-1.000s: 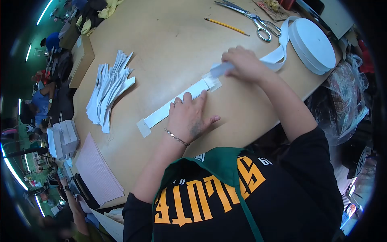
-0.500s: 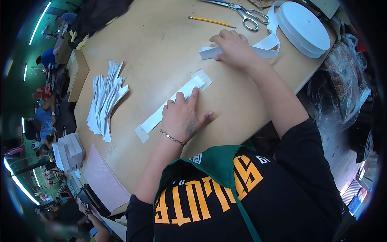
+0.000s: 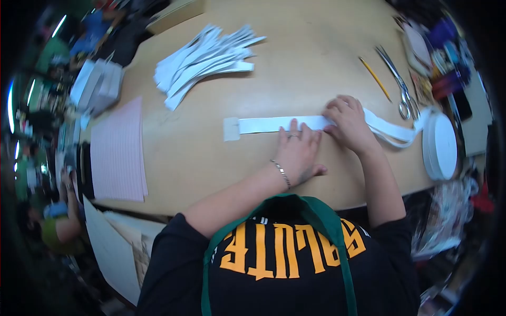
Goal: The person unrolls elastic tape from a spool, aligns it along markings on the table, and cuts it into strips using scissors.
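Note:
My left hand (image 3: 300, 151) lies with fingers spread over a white strip (image 3: 258, 125) on the table, its fingertips pressing near the lower edge. Clear tape (image 3: 231, 129) covers the strip's left end. Beside it, my right hand (image 3: 350, 125) has its fingers curled down on a white flat band (image 3: 387, 130) at the strip's right end. The exact meeting of band and strip is hidden under my fingers. From there the band loops back to a large white roll (image 3: 443, 145) at the table's right edge.
A pile of cut white strips (image 3: 205, 63) lies at the back left, above pink lined sheets (image 3: 118, 152). Scissors (image 3: 400, 87) and a yellow pencil (image 3: 375, 79) rest at the back right. A person's arm (image 3: 71, 210) shows beyond the left edge.
My view has turned. My right hand has brought the band from beyond the taped strip down to its right end, beside my left hand, which stays on the strip.

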Available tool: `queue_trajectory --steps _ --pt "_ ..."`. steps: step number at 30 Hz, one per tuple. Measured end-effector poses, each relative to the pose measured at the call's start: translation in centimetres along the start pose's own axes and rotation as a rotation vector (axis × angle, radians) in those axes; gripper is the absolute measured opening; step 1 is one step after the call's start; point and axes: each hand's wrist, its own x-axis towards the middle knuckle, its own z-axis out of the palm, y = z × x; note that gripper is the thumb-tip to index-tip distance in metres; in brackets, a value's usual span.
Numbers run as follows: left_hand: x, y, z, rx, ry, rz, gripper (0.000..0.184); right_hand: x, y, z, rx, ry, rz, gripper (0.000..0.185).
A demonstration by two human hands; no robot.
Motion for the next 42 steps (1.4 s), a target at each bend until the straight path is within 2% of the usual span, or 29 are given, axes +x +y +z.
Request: queue_trajectory --steps 3,6,9,12,15,16,18,19,20,23,25,26,28,29,30,31,32,33,34,35,37,38,41,42 --pt "-0.3 -0.3 0.4 -0.038 0.031 0.006 0.079 0.5 -0.2 -0.4 0.088 -0.098 0.103 0.031" --pt "-0.5 -0.6 0.9 -0.063 0.065 0.016 0.077 1.6 -0.7 -1.1 0.043 -0.277 0.223 0.031" --pt "-0.5 -0.8 0.9 -0.076 0.054 0.025 0.076 2.7 -1.1 -1.5 -0.025 -0.378 0.249 0.03" --pt "-0.5 -0.8 0.4 -0.082 0.046 0.027 0.073 2.9 -1.5 -1.8 0.017 -0.394 0.265 0.028" --pt "-0.3 -1.1 0.0 -0.178 0.09 -0.002 0.068 2.5 -2.2 -2.0 0.111 -0.317 0.281 0.023" --pt "-0.1 -1.4 -0.2 -0.222 0.115 -0.015 0.067 2.3 -2.4 -2.1 0.084 -0.3 0.214 0.021" --pt "0.1 -2.4 0.0 -0.186 0.437 0.012 0.063 1.9 -2.7 -2.3 0.035 -0.26 0.084 0.017" --pt "0.1 -3.1 0.0 -0.165 0.593 0.028 0.061 1.9 -2.7 -2.6 0.156 -0.289 0.081 0.016" --pt "0.2 -3.5 0.0 -0.138 0.714 0.024 0.049 1.8 -2.8 -3.3 0.278 -0.32 0.079 0.015" --pt "-1.3 -5.5 -0.7 -0.414 0.377 0.155 0.03 1.8 -2.0 -4.4 0.553 -0.361 0.049 0.016" --pt "-2.3 -6.7 -1.6 -0.447 0.45 0.197 0.021 2.4 -1.2 -4.8 0.682 -0.38 0.08 0.017" --pt "-2.8 -7.3 -2.2 -0.472 0.477 0.229 0.016 3.0 -1.3 -4.9 0.675 -0.371 0.07 0.023" --pt "-2.5 -10.3 -4.6 -0.36 0.66 0.214 0.011 4.0 -1.5 -5.4 0.749 -0.116 -0.011 0.03" --pt "-2.3 -12.4 -6.9 -0.355 0.725 0.25 0.012 4.2 -0.6 -5.6 0.727 -0.025 0.025 0.032" --pt "-1.4 -15.9 -7.7 -0.564 0.749 0.28 0.013 4.0 0.6 -6.0 0.696 0.065 0.056 0.035" --pt "-0.8 -18.9 -8.3 -1.08 0.764 0.278 0.015 3.4 1.9 -6.6 0.631 0.117 0.149 0.035" --pt "-0.9 -21.5 -11.3 -0.568 0.719 0.128 0.017 2.8 3.1 -7.0 0.569 0.166 0.236 0.035" --pt "-0.5 -22.8 -13.6 -0.517 0.597 -0.129 0.02 2.0 4.0 -7.3 0.51 0.214 0.314 0.035" --pt "0.6 -25.7 -14.5 -0.402 0.523 -0.107 0.022 1.0 4.9 -7.7 0.463 0.139 0.431 0.04" --pt "1.6 -27.9 -15.0 -0.283 0.451 -0.09 0.024 0.1 5.3 -7.8 0.344 0.063 0.436 0.039" --pt "3.1 -28.7 -13.4 0.086 0.56 -0.119 0.025 -1.5 5.7 -7.4 0.119 -0.095 0.437 0.039" --pt "3.9 -28.7 -12.4 0.274 0.61 -0.134 0.026 -2.2 5.8 -6.8 0.105 -0.125 0.386 0.043" --pt "6.0 -22.9 -9.9 -0.024 0.673 0.107 0.032 -3.9 6.4 -4.7 0.167 0.049 0.353 0.044" --pt "6.6 -20.0 -8.7 -0.08 0.616 0.201 0.036 -4.3 6.9 -4.2 0.17 0.083 0.356 0.043"
